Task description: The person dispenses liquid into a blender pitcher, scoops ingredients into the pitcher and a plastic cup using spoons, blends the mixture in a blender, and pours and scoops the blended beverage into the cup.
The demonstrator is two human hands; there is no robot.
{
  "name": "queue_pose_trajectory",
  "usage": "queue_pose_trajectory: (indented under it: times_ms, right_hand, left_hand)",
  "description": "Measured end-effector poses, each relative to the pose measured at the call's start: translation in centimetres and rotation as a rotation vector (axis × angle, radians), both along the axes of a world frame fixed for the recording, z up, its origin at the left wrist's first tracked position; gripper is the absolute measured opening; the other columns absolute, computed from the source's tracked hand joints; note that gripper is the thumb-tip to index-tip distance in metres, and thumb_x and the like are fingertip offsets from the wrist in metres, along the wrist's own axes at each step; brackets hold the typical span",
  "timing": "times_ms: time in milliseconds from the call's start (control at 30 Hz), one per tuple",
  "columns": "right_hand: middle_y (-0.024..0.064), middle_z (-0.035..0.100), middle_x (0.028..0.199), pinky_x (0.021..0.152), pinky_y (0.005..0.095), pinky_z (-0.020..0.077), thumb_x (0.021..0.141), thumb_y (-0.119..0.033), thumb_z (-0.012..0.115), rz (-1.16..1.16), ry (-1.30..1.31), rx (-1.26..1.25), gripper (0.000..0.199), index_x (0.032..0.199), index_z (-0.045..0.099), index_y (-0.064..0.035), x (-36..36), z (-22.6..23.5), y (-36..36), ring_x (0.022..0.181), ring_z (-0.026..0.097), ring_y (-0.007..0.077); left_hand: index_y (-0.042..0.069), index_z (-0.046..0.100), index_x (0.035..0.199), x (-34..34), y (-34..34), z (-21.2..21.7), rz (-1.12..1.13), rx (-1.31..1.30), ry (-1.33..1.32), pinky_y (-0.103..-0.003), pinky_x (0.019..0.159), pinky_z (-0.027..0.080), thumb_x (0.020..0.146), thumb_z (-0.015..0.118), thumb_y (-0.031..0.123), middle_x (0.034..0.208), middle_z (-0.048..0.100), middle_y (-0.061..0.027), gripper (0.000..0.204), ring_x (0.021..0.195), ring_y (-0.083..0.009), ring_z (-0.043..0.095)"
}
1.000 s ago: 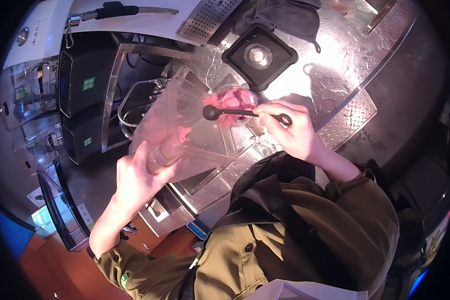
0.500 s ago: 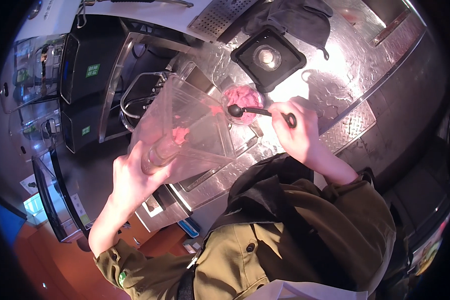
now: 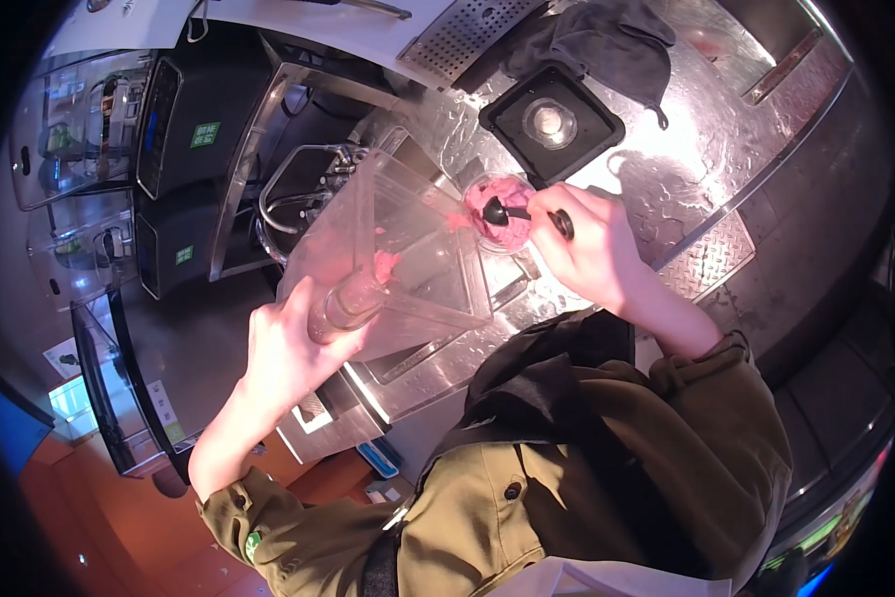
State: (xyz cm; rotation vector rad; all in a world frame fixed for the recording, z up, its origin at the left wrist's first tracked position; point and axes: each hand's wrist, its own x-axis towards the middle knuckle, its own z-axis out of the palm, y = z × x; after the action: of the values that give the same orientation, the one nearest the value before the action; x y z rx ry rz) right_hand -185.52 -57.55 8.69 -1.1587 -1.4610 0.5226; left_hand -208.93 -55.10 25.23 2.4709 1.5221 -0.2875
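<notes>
My left hand is wrapped round the handle of a clear blender jug. The jug lies tilted, its mouth end beside a clear cup. Pink smears cling to the jug's inside and near its lip. Thick pink slush fills the cup, which stands on the wet metal counter. With closed fingers my right hand grips a long black spoon, whose bowl is at the slush in the cup. Whether the spoon's tip is pressed into the slush I cannot tell.
A black square blender lid with a clear round cap lies just beyond the cup. Behind it are a dark grey cloth and a perforated metal plate. Black machines stand at the left, beside a metal frame.
The spoon's handle has swung to a different angle, and its bowl sits over the middle of the slush. My right hand is closer to the cup. The view has shifted slightly.
</notes>
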Motion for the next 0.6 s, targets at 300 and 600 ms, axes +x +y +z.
queue_pose_trajectory:
  times_ms: [300,600]
  right_hand:
    - [0.013,0.058,0.066,0.049,0.0302,0.0457,0.072,-0.004,0.056,0.538,0.449,-0.042,0.008,0.079,0.057,-0.0009,-3.9,2.2,0.4,0.054,0.057,0.0211]
    - [0.0111,0.054,0.063,0.042,0.0286,0.0468,0.074,-0.006,0.055,0.498,-0.121,-0.047,0.011,0.077,0.05,0.0025,-9.0,2.6,2.1,0.051,0.057,0.0208]
  left_hand:
    - [0.004,0.054,0.073,-2.0,-0.9,1.3,-0.223,0.127,-0.082,-0.026,0.052,0.041,0.048,0.076,0.017,0.059,0.053,-0.0033,0.035,0.049,-0.0165,0.052]
    - [0.003,0.053,0.072,-2.1,-1.5,2.6,-0.188,0.108,-0.104,-0.028,0.053,0.041,0.048,0.074,0.018,0.062,0.054,-0.0061,0.036,0.051,-0.0208,0.052]
